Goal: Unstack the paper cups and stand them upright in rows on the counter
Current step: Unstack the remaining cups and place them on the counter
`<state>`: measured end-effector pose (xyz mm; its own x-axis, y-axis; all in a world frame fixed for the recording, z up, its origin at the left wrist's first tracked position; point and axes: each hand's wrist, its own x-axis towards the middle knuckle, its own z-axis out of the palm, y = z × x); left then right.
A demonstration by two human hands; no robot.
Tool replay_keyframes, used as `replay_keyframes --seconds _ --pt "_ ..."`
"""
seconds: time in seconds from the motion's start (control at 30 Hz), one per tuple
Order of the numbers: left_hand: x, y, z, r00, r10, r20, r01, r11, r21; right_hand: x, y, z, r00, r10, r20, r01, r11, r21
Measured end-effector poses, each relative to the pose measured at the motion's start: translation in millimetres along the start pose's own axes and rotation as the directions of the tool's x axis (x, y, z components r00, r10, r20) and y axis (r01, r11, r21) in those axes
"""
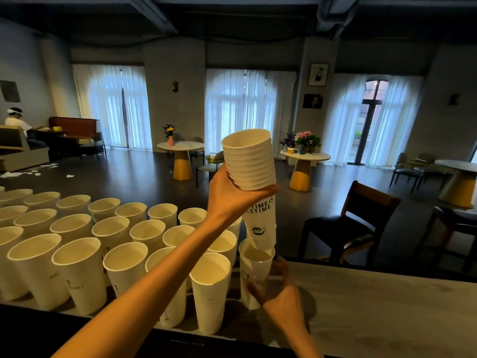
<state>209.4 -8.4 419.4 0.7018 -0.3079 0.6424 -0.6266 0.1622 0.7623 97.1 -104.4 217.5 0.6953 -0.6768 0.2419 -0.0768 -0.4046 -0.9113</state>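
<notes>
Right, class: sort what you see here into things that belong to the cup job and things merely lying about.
Part of the job:
stack of cups held in the left hand
single cup at the right hand
rows of upright cups
counter

Just lying about:
dark chair
round tables
flower vases
paper scraps on the floor

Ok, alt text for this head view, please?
The left hand holds a nested cup stack aloft while the blurred right hand sets one cup on the counter, at the right end of rows of upright cups.
</notes>
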Motion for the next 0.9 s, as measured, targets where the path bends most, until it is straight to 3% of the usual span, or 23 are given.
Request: replay_keyframes --seconds 0.07,0.17,0.3,0.47,0.63,0.9 --pt "-5 -1 1 0.999 -0.027 -0.019 0.025 0.997 -0.074 2 -6 -16 0.999 -0.011 -0.052 0.009 0.999 -0.041" --pt "-16 1 4 0.993 -0.11 0.033 0.113 0.986 -0.122 8 -23 -46 0.96 -0.25 -0.127 0.247 0.968 -0.043" --pt "-33 3 6 0.965 -0.246 0.087 0.259 0.944 -0.202 15 -56 -64 0.918 -0.38 -0.117 0.377 0.925 -0.046" --pt "-50 -2 -1 0.928 -0.365 0.076 0.37 0.879 -0.299 16 -73 -54 0.936 -0.351 -0.024 0.348 0.933 -0.091" --pt "-57 -2 -15 0.928 -0.373 0.007 0.357 0.883 -0.306 9 -77 -38 0.949 -0.316 -0.004 0.313 0.941 -0.127" --pt "-63 4 -20 0.953 -0.299 -0.049 0.279 0.929 -0.242 1 -79 -24 0.922 -0.382 -0.069 0.371 0.919 -0.129"
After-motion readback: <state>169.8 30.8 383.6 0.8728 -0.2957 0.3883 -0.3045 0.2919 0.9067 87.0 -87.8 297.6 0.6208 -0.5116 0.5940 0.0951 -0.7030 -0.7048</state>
